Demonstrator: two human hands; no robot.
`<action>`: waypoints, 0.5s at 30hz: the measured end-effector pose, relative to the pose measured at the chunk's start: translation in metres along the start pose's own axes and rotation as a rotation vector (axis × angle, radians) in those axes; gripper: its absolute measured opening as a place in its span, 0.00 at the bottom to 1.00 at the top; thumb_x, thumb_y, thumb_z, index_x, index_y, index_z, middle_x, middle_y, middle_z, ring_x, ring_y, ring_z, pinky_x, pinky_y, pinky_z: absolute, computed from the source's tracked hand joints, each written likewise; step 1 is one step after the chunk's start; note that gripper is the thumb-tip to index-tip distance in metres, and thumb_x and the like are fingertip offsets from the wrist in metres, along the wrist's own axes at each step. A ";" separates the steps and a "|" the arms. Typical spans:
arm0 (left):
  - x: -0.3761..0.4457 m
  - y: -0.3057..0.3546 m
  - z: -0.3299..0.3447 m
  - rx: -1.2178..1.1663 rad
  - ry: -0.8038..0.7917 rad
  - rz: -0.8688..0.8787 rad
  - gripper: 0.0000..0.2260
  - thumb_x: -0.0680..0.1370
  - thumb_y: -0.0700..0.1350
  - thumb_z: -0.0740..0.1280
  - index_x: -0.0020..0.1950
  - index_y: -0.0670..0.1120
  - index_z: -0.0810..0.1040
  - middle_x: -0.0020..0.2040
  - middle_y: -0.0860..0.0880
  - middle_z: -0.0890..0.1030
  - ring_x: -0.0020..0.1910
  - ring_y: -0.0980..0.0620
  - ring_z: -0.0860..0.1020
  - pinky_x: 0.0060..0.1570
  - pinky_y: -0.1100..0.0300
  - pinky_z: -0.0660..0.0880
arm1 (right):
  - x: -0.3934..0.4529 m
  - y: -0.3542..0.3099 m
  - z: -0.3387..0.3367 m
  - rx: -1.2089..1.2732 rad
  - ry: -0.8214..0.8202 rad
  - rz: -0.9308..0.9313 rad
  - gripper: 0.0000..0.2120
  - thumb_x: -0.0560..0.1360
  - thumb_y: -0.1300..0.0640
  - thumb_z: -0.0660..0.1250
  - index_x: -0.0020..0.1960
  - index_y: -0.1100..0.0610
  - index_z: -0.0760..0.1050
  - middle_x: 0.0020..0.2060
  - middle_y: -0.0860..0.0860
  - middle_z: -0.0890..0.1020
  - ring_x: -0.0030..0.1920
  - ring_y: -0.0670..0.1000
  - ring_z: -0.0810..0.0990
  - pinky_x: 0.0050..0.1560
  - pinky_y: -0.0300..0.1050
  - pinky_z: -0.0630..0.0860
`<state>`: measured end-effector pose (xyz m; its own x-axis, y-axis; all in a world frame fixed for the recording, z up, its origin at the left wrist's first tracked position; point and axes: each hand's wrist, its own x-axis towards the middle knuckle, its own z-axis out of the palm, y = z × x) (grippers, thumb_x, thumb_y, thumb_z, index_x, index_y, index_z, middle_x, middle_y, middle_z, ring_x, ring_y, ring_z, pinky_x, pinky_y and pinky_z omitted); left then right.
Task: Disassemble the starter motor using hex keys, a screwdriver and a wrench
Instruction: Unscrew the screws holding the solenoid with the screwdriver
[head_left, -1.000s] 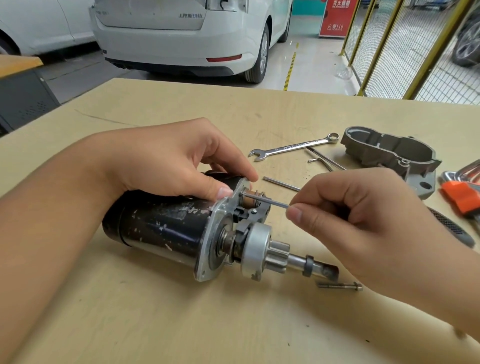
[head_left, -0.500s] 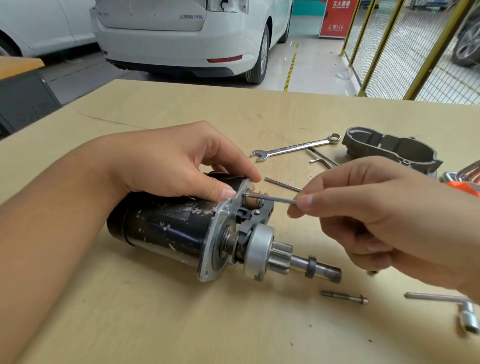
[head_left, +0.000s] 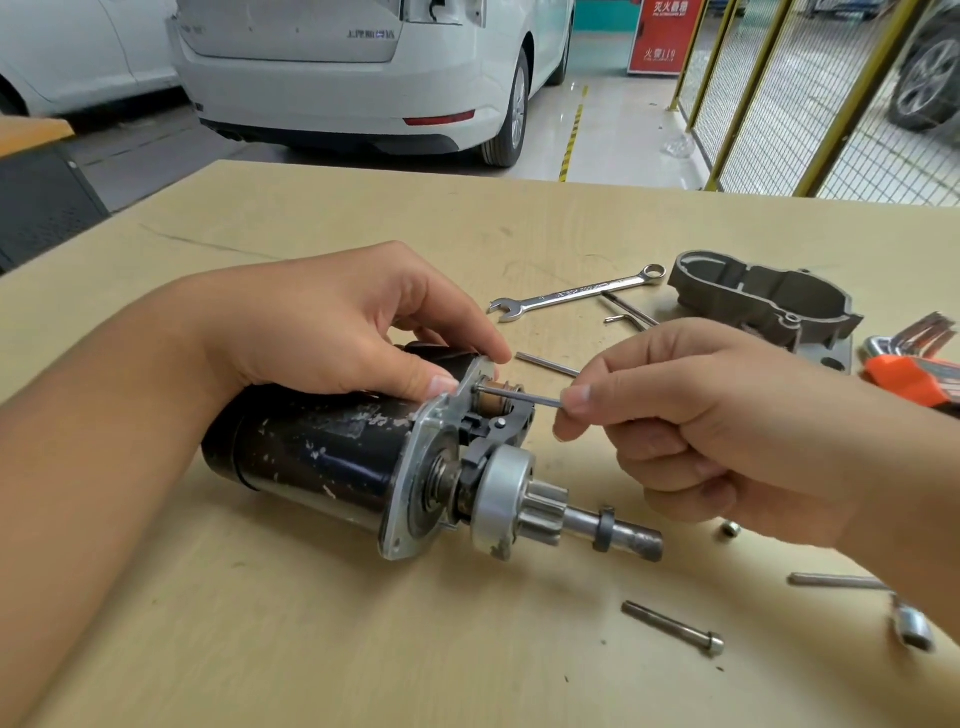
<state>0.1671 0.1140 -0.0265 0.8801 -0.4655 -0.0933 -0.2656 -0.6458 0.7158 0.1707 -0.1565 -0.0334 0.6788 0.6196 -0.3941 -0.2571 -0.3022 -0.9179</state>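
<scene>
The black starter motor lies on its side on the wooden table, its pinion gear and shaft pointing right. My left hand grips the top of the motor body, thumb and forefinger at the silver flange. My right hand pinches a thin hex key whose tip sits at a screw on the flange by the solenoid plunger. The removed grey nose housing lies at the back right.
A combination wrench, another hex key and a loose pin lie behind my hands. An orange hex key set is at the right edge. A long bolt, a nut and a socket tool lie in front.
My right hand rolled over the hex key, turning it at the flange screw. The motor and left hand stayed put; the view shifted a little.
</scene>
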 end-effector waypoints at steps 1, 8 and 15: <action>0.000 0.000 0.000 0.004 0.001 -0.001 0.19 0.73 0.44 0.73 0.64 0.54 0.85 0.59 0.57 0.86 0.61 0.59 0.83 0.65 0.52 0.75 | 0.001 0.000 0.001 0.052 -0.012 0.006 0.09 0.64 0.55 0.75 0.41 0.60 0.84 0.25 0.49 0.60 0.21 0.46 0.55 0.24 0.32 0.56; 0.000 0.002 0.000 0.019 -0.002 0.007 0.19 0.73 0.44 0.73 0.64 0.53 0.85 0.59 0.58 0.86 0.61 0.59 0.83 0.64 0.55 0.75 | 0.002 0.007 0.007 0.120 0.020 -0.067 0.09 0.65 0.58 0.74 0.42 0.62 0.81 0.22 0.49 0.61 0.21 0.46 0.55 0.24 0.32 0.56; 0.002 0.003 0.000 0.021 -0.009 0.018 0.19 0.73 0.44 0.73 0.64 0.52 0.84 0.58 0.57 0.87 0.59 0.59 0.84 0.61 0.60 0.79 | 0.004 0.010 0.007 0.075 0.088 -0.129 0.11 0.75 0.64 0.71 0.44 0.73 0.74 0.21 0.49 0.62 0.21 0.46 0.55 0.24 0.34 0.54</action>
<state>0.1681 0.1115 -0.0243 0.8715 -0.4827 -0.0864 -0.2902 -0.6498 0.7025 0.1660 -0.1524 -0.0444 0.7664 0.5827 -0.2702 -0.2124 -0.1671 -0.9628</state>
